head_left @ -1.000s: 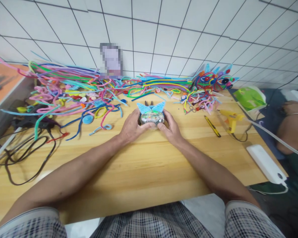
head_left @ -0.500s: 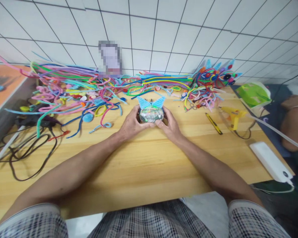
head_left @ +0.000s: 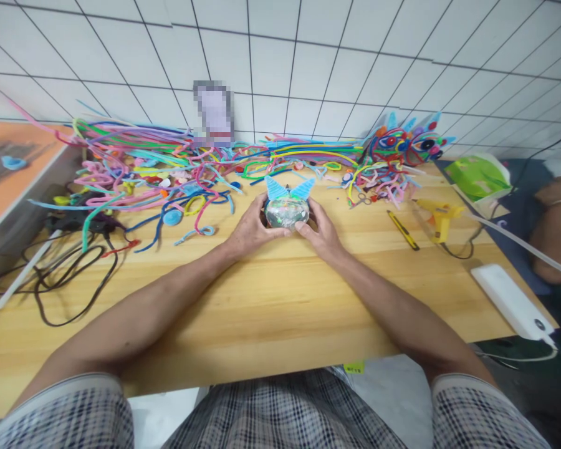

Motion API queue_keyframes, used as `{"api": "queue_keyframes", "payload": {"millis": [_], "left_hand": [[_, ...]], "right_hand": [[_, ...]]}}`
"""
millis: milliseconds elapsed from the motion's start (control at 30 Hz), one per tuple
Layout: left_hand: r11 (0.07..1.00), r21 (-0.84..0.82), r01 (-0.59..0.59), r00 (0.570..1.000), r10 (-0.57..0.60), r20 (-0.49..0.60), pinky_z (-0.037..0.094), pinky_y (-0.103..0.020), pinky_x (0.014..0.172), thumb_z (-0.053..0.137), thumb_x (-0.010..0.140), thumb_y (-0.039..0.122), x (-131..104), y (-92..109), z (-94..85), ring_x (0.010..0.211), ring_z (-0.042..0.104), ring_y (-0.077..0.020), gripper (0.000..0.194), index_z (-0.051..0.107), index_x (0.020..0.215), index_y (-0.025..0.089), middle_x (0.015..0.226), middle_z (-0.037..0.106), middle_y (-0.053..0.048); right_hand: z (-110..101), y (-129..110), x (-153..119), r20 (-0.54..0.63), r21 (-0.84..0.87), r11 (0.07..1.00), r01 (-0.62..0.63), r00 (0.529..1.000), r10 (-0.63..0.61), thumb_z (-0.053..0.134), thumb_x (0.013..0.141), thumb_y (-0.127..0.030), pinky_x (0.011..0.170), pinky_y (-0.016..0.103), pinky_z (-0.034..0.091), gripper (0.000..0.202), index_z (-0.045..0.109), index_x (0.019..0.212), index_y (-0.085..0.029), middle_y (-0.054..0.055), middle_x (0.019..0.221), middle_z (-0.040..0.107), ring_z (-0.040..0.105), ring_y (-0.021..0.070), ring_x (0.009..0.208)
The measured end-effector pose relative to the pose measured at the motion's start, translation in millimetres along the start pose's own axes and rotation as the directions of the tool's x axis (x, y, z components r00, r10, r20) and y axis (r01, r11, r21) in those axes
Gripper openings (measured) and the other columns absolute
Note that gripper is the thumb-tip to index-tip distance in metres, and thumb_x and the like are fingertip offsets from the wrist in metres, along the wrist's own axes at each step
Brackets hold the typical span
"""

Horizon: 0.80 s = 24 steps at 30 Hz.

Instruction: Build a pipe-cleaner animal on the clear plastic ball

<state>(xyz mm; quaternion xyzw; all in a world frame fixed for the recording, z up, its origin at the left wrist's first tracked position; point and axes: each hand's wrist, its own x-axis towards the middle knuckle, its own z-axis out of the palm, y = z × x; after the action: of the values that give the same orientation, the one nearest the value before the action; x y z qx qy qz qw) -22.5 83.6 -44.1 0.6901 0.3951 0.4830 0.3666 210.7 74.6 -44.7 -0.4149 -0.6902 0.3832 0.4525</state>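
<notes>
Between my two hands is a rounded, shiny, see-through craft piece (head_left: 286, 214) with two blue ribbed pointed ears on top. My left hand (head_left: 254, 228) is wrapped round its left side, thumb along the lower front. On the opposite side my right hand (head_left: 321, 228) grips it, its thumb pressed on the front near the bottom. The fingers behind the piece are mostly hidden. It is held over the middle of the wooden table (head_left: 262, 312).
Colourful pipe cleaners (head_left: 135, 149) lie heaped along the wall. To the right are a yellow utility knife (head_left: 402, 231), a yellow glue gun (head_left: 439, 218), small scissors (head_left: 361, 199) and a white power bank (head_left: 512, 302). Black cables (head_left: 75, 280) coil at left. Another person's arm (head_left: 556, 231) shows at far right.
The view has shifted slightly, so the left-side things sit a little further right. Both hands keep hold of the craft piece; my right thumb sits slightly higher on its front.
</notes>
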Motion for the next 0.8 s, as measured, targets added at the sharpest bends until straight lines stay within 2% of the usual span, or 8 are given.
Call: {"api": "queue_keyframes", "payload": {"millis": [100,200,333,500,700,800], "left_hand": [[1.000,0.008,-0.010,1.000,0.009,0.017,0.054,-0.056,0.121,0.099,0.065,0.073,0.2,0.6,-0.7,0.142,0.064,-0.0417,0.111,0.053,0.151,0.019,0.152,0.065,-0.021],[1.000,0.008,-0.024,0.999,0.024,0.030,0.056,-0.054,0.120,0.098,0.064,0.075,0.4,2.6,-1.6,0.145,0.063,-0.0414,0.114,0.051,0.153,0.020,0.155,0.063,-0.021],[1.000,0.009,-0.011,1.000,0.011,0.010,0.061,-0.052,0.113,0.098,0.064,0.074,1.2,4.1,-1.8,0.143,0.063,-0.0412,0.115,0.050,0.154,0.020,0.157,0.061,-0.022],[1.000,-0.007,0.009,1.000,-0.009,0.022,0.060,-0.053,0.112,0.098,0.067,0.073,2.2,2.8,-0.4,0.140,0.066,-0.0392,0.112,0.048,0.152,0.019,0.153,0.063,-0.022],[1.000,-0.019,0.024,1.000,-0.024,0.009,0.058,-0.053,0.111,0.098,0.069,0.068,1.2,-0.1,1.0,0.137,0.066,-0.0378,0.106,0.050,0.151,0.022,0.152,0.064,-0.020],[0.999,-0.029,0.042,0.999,-0.041,0.007,0.060,-0.051,0.106,0.098,0.071,0.066,0.8,-0.4,1.7,0.135,0.067,-0.0370,0.103,0.050,0.151,0.023,0.151,0.064,-0.018]], "right_hand": [[-0.2,2.5,0.2,-0.029,-0.028,0.999,0.025,0.999,-0.026,0.073,0.090,-0.077,0.125,0.056,0.052,0.084,0.055,0.158,-0.029,0.014,0.163,0.058,0.058,0.0365,0.149],[-0.2,3.8,0.0,-0.030,-0.007,1.000,0.007,1.000,-0.008,0.072,0.090,-0.076,0.125,0.058,0.052,0.087,0.052,0.160,-0.028,0.015,0.162,0.059,0.061,0.0370,0.146],[0.5,2.8,0.5,-0.015,0.040,0.999,-0.026,1.000,0.027,0.072,0.089,-0.078,0.127,0.058,0.050,0.091,0.051,0.162,-0.028,0.014,0.162,0.062,0.063,0.0367,0.146],[0.5,0.4,1.6,-0.010,0.063,0.997,-0.049,0.999,0.050,0.072,0.088,-0.078,0.130,0.056,0.048,0.087,0.055,0.159,-0.031,0.010,0.161,0.064,0.063,0.0348,0.147],[1.2,-2.7,0.3,-0.006,0.057,0.996,-0.073,0.997,0.074,0.073,0.087,-0.079,0.131,0.056,0.046,0.096,0.051,0.162,-0.024,0.015,0.165,0.060,0.060,0.0376,0.151],[3.3,0.6,0.0,-0.032,0.027,0.998,-0.059,0.998,0.060,0.073,0.087,-0.078,0.129,0.057,0.047,0.092,0.053,0.159,-0.025,0.015,0.166,0.059,0.060,0.0372,0.150]]}}
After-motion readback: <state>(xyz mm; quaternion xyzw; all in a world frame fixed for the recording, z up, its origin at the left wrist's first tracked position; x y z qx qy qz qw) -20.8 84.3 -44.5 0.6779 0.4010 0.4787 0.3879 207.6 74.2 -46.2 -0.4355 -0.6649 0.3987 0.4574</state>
